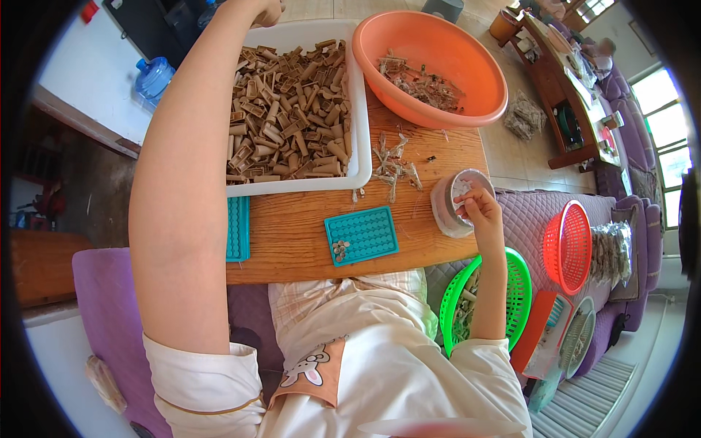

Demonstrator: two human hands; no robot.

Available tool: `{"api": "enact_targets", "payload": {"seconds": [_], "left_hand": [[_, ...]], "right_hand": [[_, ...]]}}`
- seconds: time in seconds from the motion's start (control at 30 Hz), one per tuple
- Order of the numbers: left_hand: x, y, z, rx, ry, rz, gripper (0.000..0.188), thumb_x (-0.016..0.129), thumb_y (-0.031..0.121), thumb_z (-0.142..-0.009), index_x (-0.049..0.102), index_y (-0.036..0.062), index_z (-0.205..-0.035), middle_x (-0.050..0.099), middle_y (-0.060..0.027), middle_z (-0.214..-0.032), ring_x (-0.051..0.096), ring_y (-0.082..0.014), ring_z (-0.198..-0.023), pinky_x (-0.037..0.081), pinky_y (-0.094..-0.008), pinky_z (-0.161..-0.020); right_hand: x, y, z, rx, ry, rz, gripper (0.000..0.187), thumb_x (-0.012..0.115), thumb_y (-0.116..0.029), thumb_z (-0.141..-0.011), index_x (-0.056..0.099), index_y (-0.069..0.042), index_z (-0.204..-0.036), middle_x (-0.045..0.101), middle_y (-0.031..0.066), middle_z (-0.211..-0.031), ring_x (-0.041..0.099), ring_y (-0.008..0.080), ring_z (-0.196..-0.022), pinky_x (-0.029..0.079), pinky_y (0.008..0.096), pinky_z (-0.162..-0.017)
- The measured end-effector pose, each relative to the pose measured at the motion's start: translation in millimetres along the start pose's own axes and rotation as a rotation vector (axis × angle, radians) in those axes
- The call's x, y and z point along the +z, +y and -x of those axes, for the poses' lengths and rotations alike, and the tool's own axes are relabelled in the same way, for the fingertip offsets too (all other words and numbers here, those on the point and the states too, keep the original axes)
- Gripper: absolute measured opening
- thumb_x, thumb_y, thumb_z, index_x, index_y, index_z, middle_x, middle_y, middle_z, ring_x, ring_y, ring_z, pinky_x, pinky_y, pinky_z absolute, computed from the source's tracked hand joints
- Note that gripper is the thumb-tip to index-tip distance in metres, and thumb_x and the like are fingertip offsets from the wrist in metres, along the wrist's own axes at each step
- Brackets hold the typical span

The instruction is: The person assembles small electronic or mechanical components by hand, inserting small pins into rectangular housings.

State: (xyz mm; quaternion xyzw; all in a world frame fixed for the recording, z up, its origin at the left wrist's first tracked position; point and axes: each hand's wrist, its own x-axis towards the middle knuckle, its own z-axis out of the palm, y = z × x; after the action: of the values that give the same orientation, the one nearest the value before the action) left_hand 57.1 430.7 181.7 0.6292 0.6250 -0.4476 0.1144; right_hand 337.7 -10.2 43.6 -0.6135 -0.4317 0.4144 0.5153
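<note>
My left arm stretches across the white tray [361,157], which is heaped with brown half-tube plastic pieces [296,109]. At the tray's far edge my left hand [269,13] is partly cut off by the top of the view. Its fingers look curled, and whatever they hold is hidden. My right hand [483,213] is over the rim of a round tub [447,215] with whitish contents. Its thumb and fingers are pinched together; anything between them is too small to name. Between my arms, a small teal tray [372,237] with rows of round hollows carries several silvery discs [340,250].
An orange basin [482,80] with small scraps stands at the tray's right. Clear plastic scraps [394,164] lie on the wooden table [292,212]. Another teal tray [238,230] sits under my left arm. A green basket [517,292] and red basket [567,244] rest on the sofa.
</note>
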Motion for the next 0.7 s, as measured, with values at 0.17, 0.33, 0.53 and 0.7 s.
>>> {"api": "enact_targets", "payload": {"seconds": [0.17, 0.33, 0.53, 0.7], "left_hand": [[75, -54, 45, 1.118, 0.803, 0.125, 0.057, 0.040, 0.011, -0.081, 0.019, 0.0116, -0.134, 0.039, -0.0117, -0.126, 0.047, -0.0270, -0.102, 0.000, -0.0509, -0.101], [78, -53, 35, 1.151, 0.771, 0.054, 0.067, 0.041, 0.009, -0.081, 0.003, 0.0172, -0.135, 0.030, -0.0136, -0.132, 0.038, -0.0260, -0.115, 0.012, -0.0431, -0.103], [72, -27, 54, 0.692, 0.831, 0.670, 0.074, 0.054, 0.018, -0.078, 0.007, 0.0055, -0.134, 0.039, -0.0213, -0.122, 0.044, -0.0239, -0.109, 0.036, -0.0422, -0.088], [118, 60, 88, 0.827, 1.311, 0.993, 0.039, 0.059, 0.028, -0.076, 0.048, 0.0052, -0.105, 0.057, -0.0134, -0.094, 0.058, -0.0227, -0.081, 0.047, -0.0319, -0.066]], "right_hand": [[-3, 3, 3, -0.001, 0.021, 0.008, 0.009, 0.047, -0.007, -0.085, 0.052, -0.001, -0.081, 0.059, 0.0044, -0.082, 0.052, 0.0064, -0.066, 0.042, 0.0193, -0.061], [-4, 5, 1, 0.024, 0.046, 0.021, 0.009, 0.047, -0.007, -0.085, 0.053, -0.001, -0.081, 0.059, 0.0040, -0.081, 0.052, 0.0060, -0.066, 0.042, 0.0190, -0.060], [6, -1, -5, -0.007, 0.093, 0.029, 0.007, 0.050, -0.006, -0.083, 0.055, -0.001, -0.082, 0.056, 0.0004, -0.077, 0.051, 0.0054, -0.065, 0.041, 0.0180, -0.059], [-4, 5, -2, 0.010, 0.188, -0.071, 0.006, 0.051, -0.005, -0.082, 0.056, -0.001, -0.082, 0.053, -0.0019, -0.073, 0.050, 0.0046, -0.064, 0.041, 0.0174, -0.057]]}}
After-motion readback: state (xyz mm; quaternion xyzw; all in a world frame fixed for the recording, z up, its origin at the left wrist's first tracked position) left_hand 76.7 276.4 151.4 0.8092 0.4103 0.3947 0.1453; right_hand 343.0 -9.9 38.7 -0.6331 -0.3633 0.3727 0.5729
